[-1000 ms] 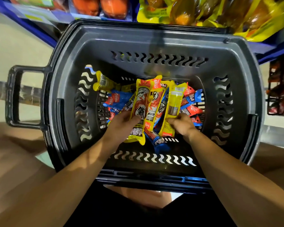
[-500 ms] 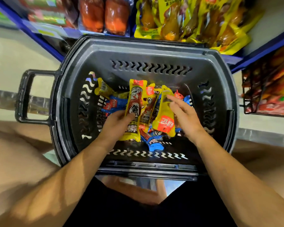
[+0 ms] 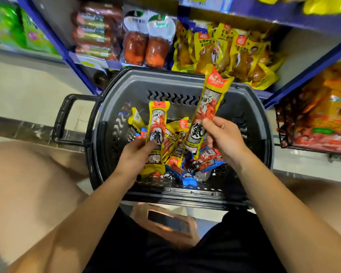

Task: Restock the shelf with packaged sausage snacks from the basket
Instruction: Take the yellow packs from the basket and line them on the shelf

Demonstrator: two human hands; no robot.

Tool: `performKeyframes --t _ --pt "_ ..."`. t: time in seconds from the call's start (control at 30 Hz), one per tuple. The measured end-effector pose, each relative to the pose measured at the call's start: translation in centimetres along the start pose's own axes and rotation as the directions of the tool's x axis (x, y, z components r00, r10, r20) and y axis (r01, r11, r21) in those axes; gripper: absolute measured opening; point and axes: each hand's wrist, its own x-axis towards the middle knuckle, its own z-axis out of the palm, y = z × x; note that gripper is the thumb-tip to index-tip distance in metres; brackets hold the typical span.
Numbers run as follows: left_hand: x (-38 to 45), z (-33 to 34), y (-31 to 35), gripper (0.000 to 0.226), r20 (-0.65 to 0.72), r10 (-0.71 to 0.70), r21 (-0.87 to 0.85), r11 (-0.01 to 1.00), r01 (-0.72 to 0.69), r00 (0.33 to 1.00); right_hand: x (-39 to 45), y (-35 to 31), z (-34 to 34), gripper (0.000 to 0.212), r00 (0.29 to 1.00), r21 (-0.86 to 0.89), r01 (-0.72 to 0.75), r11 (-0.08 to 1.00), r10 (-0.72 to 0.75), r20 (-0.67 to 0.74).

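Basket: dark grey plastic basket (image 3: 185,83) sits under both my hands, its loop handle (image 3: 64,119) out beyond my left hand.
Left hand: my left hand (image 3: 135,155) is curled round the lower half of a long yellow sausage pack (image 3: 157,133), thumb pressed on its front; the pack stands nearly upright above my knuckles, its red top edge pointing away from me.
Right hand: my right hand (image 3: 222,137) pinches a second yellow sausage pack (image 3: 208,109) near its middle, thumb on the front, fingers behind; it tilts away from me and to the right, its red top raised past the basket's far rim.
Loose packs: a heap of yellow and blue-ended snack packs (image 3: 185,154) lies on the basket floor, between and below my two grips.
Shelf: beyond my right-hand pack, the shelf (image 3: 295,79) with blue edging holds yellow drumstick pouches (image 3: 224,50); beyond my left-hand pack, two clear packs of orange-red meat (image 3: 146,46).
Wire rack: far right of my right hand, a wire rack (image 3: 283,127) with red and orange bags.
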Motion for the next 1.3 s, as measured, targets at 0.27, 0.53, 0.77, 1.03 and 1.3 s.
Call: performKeyframes --t 0.27,0.53,0.77,1.03,1.3 --pt "-3.4 -0.3 1.7 0.015 0.087 0.09 -0.083 0.993 -0.083 0.992 -2.3 -2.3 2.0 0.05 0.999 0.012 -0.028 1.0 0.028 0.021" --pt "-6.3 -0.8 4.2 0.018 0.149 0.3 -0.138 0.95 -0.28 0.942 -3.1 -5.5 3.4 0.043 0.993 0.341 -0.109 0.934 0.12 -0.013" --pt "-7.3 -1.7 7.5 0.023 0.124 0.408 -0.113 0.912 -0.395 0.905 -4.1 -8.4 3.7 0.049 0.999 0.126 0.024 0.992 -0.029 0.039" --pt "-7.0 -3.0 11.8 0.026 0.016 0.514 -0.12 0.853 -0.508 0.858 -4.5 -11.9 4.0 0.058 0.967 -0.073 0.252 0.965 -0.247 0.063" --pt "-3.2 -4.5 19.6 0.03 -0.058 0.536 -0.014 0.843 -0.537 0.842 -2.6 -16.4 4.6 0.044 0.958 -0.172 0.282 0.944 -0.285 0.002"
